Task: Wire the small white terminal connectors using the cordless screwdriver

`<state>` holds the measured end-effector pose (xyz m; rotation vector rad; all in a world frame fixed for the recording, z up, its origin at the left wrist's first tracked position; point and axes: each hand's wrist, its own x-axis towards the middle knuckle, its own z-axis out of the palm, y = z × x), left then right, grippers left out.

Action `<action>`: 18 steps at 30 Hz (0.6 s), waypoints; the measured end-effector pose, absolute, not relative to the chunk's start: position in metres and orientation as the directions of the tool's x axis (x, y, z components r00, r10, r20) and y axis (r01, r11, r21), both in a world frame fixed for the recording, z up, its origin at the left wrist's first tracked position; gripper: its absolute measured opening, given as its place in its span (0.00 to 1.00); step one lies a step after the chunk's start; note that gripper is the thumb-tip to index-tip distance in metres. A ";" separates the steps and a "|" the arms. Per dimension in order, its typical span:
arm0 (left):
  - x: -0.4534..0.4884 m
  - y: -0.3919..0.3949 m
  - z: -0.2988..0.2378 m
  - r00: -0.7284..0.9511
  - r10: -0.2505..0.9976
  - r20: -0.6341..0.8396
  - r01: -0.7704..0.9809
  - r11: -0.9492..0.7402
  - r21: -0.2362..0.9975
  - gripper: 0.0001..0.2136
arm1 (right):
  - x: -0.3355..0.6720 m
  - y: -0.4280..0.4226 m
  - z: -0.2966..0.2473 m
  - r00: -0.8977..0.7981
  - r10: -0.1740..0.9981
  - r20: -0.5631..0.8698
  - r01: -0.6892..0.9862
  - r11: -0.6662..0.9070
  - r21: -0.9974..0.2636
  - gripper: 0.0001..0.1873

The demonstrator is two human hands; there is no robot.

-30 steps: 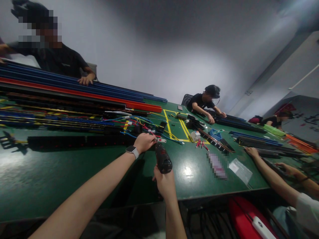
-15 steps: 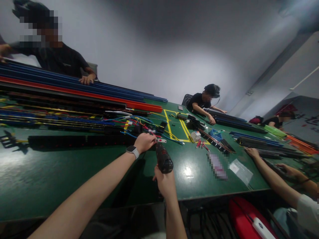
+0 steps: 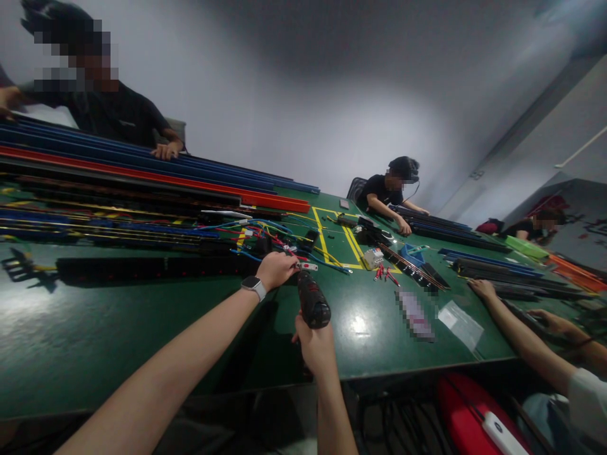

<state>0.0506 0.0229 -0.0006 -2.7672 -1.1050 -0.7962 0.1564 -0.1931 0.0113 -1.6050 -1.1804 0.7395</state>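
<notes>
My right hand (image 3: 315, 344) grips the handle of a black and red electric screwdriver (image 3: 312, 301), whose tip points at a small part with a white end (image 3: 307, 266). My left hand (image 3: 275, 269), with a watch (image 3: 253, 287) on the wrist, is closed over that part at the end of a long black power strip (image 3: 142, 268). Red, blue and yellow wires (image 3: 265, 237) lie tangled just beyond my left hand on the green table (image 3: 118, 335).
Long blue, red and black rails (image 3: 142, 177) run along the far left, under a person's hand (image 3: 165, 150). A seated person (image 3: 391, 193) works at the far end. Another person's forearms (image 3: 516, 322) rest at the right. A clear bag (image 3: 459, 324), red terminals (image 3: 384, 275) and yellow tape lines (image 3: 332, 243) are nearby.
Almost nothing has moved. My hands and the screwdriver hold the same place; the view has shifted slightly.
</notes>
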 end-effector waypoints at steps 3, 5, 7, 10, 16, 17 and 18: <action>0.050 0.023 0.000 0.609 0.628 0.485 0.657 -0.741 0.135 0.11 | 0.156 -0.193 0.012 0.330 0.942 0.066 0.332 -0.051 -0.942 0.09; 0.050 0.022 0.000 0.605 0.627 0.491 0.657 -0.741 0.136 0.11 | 0.156 -0.193 0.012 0.331 0.942 0.060 0.336 -0.058 -0.940 0.09; 0.051 0.023 -0.001 0.603 0.623 0.499 0.656 -0.743 0.134 0.11 | 0.157 -0.193 0.012 0.337 0.940 0.062 0.351 -0.064 -0.934 0.08; 0.051 0.022 -0.001 0.601 0.617 0.509 0.652 -0.746 0.135 0.12 | 0.157 -0.193 0.011 0.335 0.940 0.068 0.366 -0.063 -0.929 0.08; 0.051 0.023 -0.001 0.600 0.612 0.515 0.648 -0.750 0.136 0.11 | 0.159 -0.193 0.010 0.331 0.941 0.071 0.370 -0.061 -0.927 0.10; 0.051 0.023 -0.002 0.599 0.614 0.515 0.648 -0.749 0.138 0.11 | 0.159 -0.194 0.010 0.332 0.940 0.074 0.370 -0.057 -0.927 0.10; 0.051 0.023 -0.002 0.596 0.616 0.514 0.650 -0.747 0.141 0.11 | 0.159 -0.194 0.010 0.332 0.940 0.080 0.366 -0.051 -0.929 0.11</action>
